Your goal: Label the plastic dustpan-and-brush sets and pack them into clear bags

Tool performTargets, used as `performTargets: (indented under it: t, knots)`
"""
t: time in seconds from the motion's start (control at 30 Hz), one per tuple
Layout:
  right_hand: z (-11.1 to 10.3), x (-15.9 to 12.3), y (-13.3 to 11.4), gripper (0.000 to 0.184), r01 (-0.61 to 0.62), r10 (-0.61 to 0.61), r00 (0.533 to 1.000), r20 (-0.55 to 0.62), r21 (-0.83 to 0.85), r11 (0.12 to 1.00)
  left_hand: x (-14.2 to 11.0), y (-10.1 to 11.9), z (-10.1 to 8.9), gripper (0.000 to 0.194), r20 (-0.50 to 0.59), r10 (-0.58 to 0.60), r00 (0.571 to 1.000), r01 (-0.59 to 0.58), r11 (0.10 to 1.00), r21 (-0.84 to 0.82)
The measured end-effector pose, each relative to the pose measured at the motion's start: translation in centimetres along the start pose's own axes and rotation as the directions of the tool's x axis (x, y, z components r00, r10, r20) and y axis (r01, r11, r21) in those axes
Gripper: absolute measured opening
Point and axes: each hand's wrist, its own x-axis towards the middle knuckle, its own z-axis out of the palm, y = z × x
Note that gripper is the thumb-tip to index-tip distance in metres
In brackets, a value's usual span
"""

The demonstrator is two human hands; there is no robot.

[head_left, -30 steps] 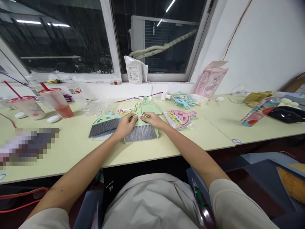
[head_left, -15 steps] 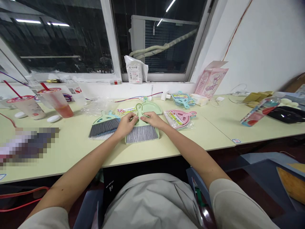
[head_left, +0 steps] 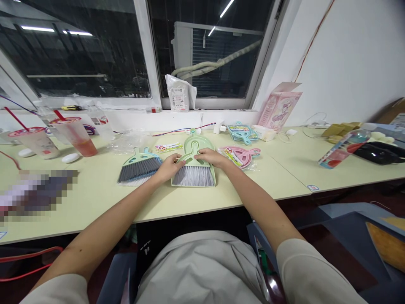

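Observation:
A small green brush with grey bristles (head_left: 193,176) lies inside a green dustpan (head_left: 200,144) on the pale desk (head_left: 95,198). My left hand (head_left: 169,166) grips the brush's left shoulder, fingers curled over it. My right hand (head_left: 212,157) presses on the brush's right shoulder, fingers closed over its top. A second green brush (head_left: 138,165) lies just left of my left hand, with a blue handle showing behind it.
A pink dustpan set in plastic (head_left: 240,155) lies right of my right hand, blue sets (head_left: 242,130) behind it. Two drink cups (head_left: 77,136) stand far left. A pink box (head_left: 280,107) leans on the wall. A printed label strip (head_left: 168,147) lies behind the brushes.
The brush and dustpan have shifted right and turned a little, both hands moving with them. The label strip behind them is now uncovered.

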Motion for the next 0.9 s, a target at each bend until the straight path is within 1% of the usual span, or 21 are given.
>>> performTargets:
  t: [0.07,0.1,0.2,0.27,0.37,0.47,0.57,0.63,0.67,0.73,0.8,0.87,0.9]
  knots:
    - [-0.2,-0.3,-0.2,0.036,-0.041,0.044,0.999,0.023,-0.132,0.99,-0.2,-0.1,0.0,0.034,0.065,-0.019,0.998,0.013,0.996,0.093]
    - [-0.3,-0.4,-0.3,0.036,-0.052,0.059,0.998,0.032,-0.202,0.978,-0.3,-0.1,0.0,0.032,0.088,-0.013,0.996,0.0,0.99,0.138]
    - [-0.5,-0.8,-0.5,0.039,-0.066,0.103,0.991,0.085,-0.362,0.93,-0.7,0.1,0.0,0.027,0.119,0.063,0.991,-0.095,0.954,0.283]
    - [-0.5,-0.8,-0.5,0.044,-0.047,0.108,0.987,0.118,-0.43,0.902,-0.9,0.4,-0.2,0.026,0.128,0.104,0.986,-0.145,0.914,0.379]
    - [-0.5,-0.7,-0.2,0.047,0.019,0.075,0.985,0.154,-0.534,0.845,-1.0,0.7,-0.4,0.026,0.146,0.091,0.985,-0.149,0.877,0.457]
    - [-0.4,-0.4,0.1,0.04,0.077,0.051,0.982,0.183,-0.63,0.772,-1.1,0.8,-0.4,0.024,0.162,0.075,0.984,-0.148,0.852,0.502]
    - [-0.4,-0.1,0.5,0.032,0.087,0.045,0.983,0.176,-0.672,0.735,-1.2,0.8,-0.1,0.022,0.164,0.089,0.982,-0.166,0.815,0.555]
    - [-0.5,0.1,0.7,0.029,0.083,0.048,0.984,0.169,-0.688,0.721,-1.1,1.0,0.1,0.024,0.157,0.129,0.979,-0.199,0.769,0.607]
    - [-0.5,0.2,0.8,0.028,0.085,0.048,0.984,0.169,-0.698,0.711,-1.0,1.2,0.1,0.026,0.152,0.154,0.976,-0.216,0.731,0.647]
    - [-0.7,0.3,0.8,0.027,0.09,0.049,0.985,0.168,-0.724,0.684,-0.4,1.7,-0.2,0.03,0.148,0.188,0.971,-0.235,0.626,0.744]
    - [-0.9,0.3,0.8,0.028,0.089,0.053,0.985,0.166,-0.745,0.661,0.9,2.1,-0.8,0.034,0.15,0.164,0.975,-0.215,0.521,0.826]
    - [-1.2,0.3,0.8,0.028,0.078,0.06,0.986,0.155,-0.751,0.655,3.0,2.4,-1.5,0.04,0.135,0.059,0.989,-0.147,0.465,0.873]
    - [-1.3,0.3,0.8,0.028,0.072,0.061,0.987,0.148,-0.751,0.656,4.3,2.4,-1.8,0.042,0.119,-0.029,0.992,-0.093,0.454,0.886]
